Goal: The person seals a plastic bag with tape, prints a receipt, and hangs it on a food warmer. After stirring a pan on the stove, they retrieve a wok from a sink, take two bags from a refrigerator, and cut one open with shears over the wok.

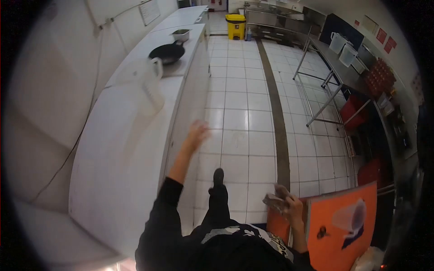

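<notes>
My left hand [198,135] reaches forward over the floor beside the white counter [122,180]. It is blurred, but its fingers look apart and it holds nothing. Low at the right, my right hand [294,210] is closed around a crumpled greyish-brown thing [276,202], perhaps a cloth. A translucent plastic jug [151,92] stands on the counter, ahead and left of my left hand. Beyond it sit a black wok [167,53] and a small metal pan [181,35]. Near my right hand, a clear plastic container [350,217] rests on an orange surface [334,248].
A yellow bin [235,27] stands at the far end of the tiled floor [235,119]. Along the right, a metal table [334,58] carries plastic jugs [348,55] and stacked red egg trays [379,77]. A drain strip [273,99] runs along the floor.
</notes>
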